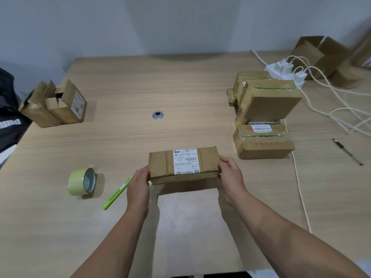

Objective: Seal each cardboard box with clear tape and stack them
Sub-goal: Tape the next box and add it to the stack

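**Both hands gripping a small box at the front of the table**

A person is holding a small box (183,165) by its two short ends, near the front middle of the table (130,87). The left hand (138,185) is clasping the left end, and its fingers are reaching round the far side, out of sight. The right hand (230,175) is gripping the right end, with its fingers curling over the top edge. The box is lying flat with its top closed, and a white label (185,161) is facing up across it. Whether the box is sitting on the wood or hanging just above it, I cannot tell.

The roll of tape (82,182) is standing on its edge to the left of the box, well apart from both hands. A green cutter (117,192) is lying between the roll and the left hand, just beside the wrist.

Two open boxes (54,105) are sitting side by side at the far left edge, with their flaps standing up. A pile of boxes (261,117) is sitting unevenly to the right of the small box. Behind the pile, a white power strip (281,71) is carrying plugs, and white cables (331,101) are trailing off to the right. A pen (347,151) is lying alone at the far right. A round metal cap (157,115) is sitting in the middle of the table. More boxes (325,57) are leaning against the wall in the far right corner.
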A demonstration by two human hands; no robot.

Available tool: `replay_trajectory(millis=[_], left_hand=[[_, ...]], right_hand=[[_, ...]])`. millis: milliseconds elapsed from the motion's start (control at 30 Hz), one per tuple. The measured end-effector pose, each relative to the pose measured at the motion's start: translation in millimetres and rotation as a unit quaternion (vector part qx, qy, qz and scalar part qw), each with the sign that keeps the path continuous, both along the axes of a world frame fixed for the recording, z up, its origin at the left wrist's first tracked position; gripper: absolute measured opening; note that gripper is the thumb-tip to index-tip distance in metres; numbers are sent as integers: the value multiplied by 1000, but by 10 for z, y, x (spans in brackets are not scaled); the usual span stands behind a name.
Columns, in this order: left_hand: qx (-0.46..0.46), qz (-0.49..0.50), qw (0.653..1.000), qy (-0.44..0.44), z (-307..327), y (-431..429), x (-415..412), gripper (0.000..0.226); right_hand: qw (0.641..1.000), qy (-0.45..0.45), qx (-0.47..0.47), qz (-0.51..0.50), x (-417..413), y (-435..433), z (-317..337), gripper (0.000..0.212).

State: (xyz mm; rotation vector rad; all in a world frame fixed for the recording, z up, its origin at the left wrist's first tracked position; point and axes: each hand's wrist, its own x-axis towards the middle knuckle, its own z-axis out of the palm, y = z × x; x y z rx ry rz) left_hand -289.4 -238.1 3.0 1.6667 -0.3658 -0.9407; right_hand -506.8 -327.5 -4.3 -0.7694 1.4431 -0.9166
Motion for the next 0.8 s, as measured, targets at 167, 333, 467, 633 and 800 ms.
replay_trajectory(millis=[167,333,467,633,800], left_hand=[[-9,2,1000,-1,65,-289,-375,21],[-27,6,1000,9,173,-684,-968,21],[-42,-1,999,5,250,-974,-1468,22],[-47,-34,998,4,291,-1303,-1921,24],[-32,-78,996,21,323,-1547,-2178,28]], right_hand=[[999,4,-19,-35,-354,-192,106,17],[997,26,-41,-61,-875,-516,252,19],[992,39,-67,-97,-1294,-794,429,21],[991,48,-64,-110,-1749,-1089,506,22],[991,43,-56,-110,-2033,-1315,476,24]])
